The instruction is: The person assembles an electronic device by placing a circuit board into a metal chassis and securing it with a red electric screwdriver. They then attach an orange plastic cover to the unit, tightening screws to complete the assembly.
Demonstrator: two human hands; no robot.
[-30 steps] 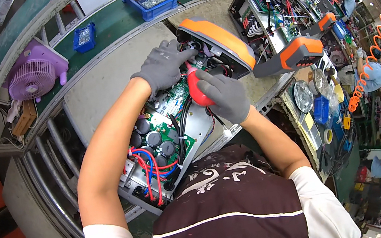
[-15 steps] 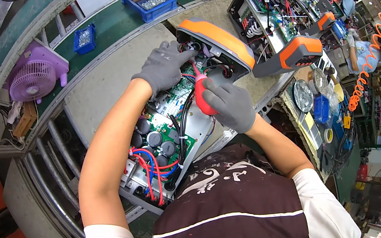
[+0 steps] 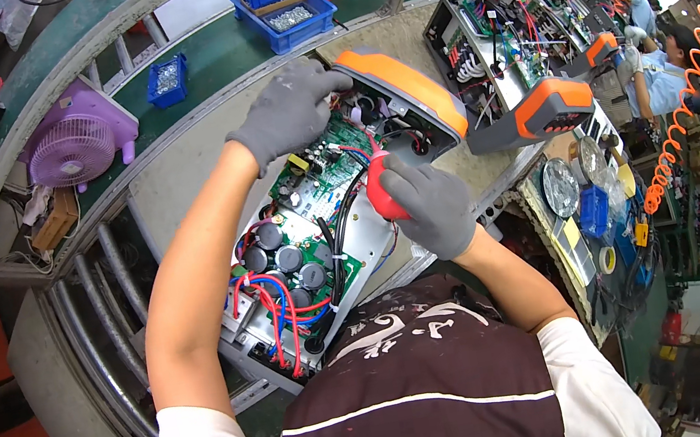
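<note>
An opened electronic unit point(image 3: 310, 253) lies on the bench, showing a green circuit board, black capacitors and red, blue and black wires. Its orange and grey cover point(image 3: 405, 96) is tilted up at the far end. My left hand point(image 3: 287, 110), in a grey glove, rests on the near edge of that cover, above the board. My right hand point(image 3: 431, 203), also gloved, grips a red-handled tool point(image 3: 381, 195) whose tip points down at the board's right side.
A second open unit point(image 3: 494, 37) with an orange cover point(image 3: 549, 109) lies to the right. Blue and red parts bins point(image 3: 283, 9) and a purple fan point(image 3: 76, 142) stand beyond. Another person point(image 3: 660, 65) works at the far right, under orange coiled hoses.
My right hand with the red tool has shifted slightly toward me along the board's right side. My left hand has stayed on the cover.
</note>
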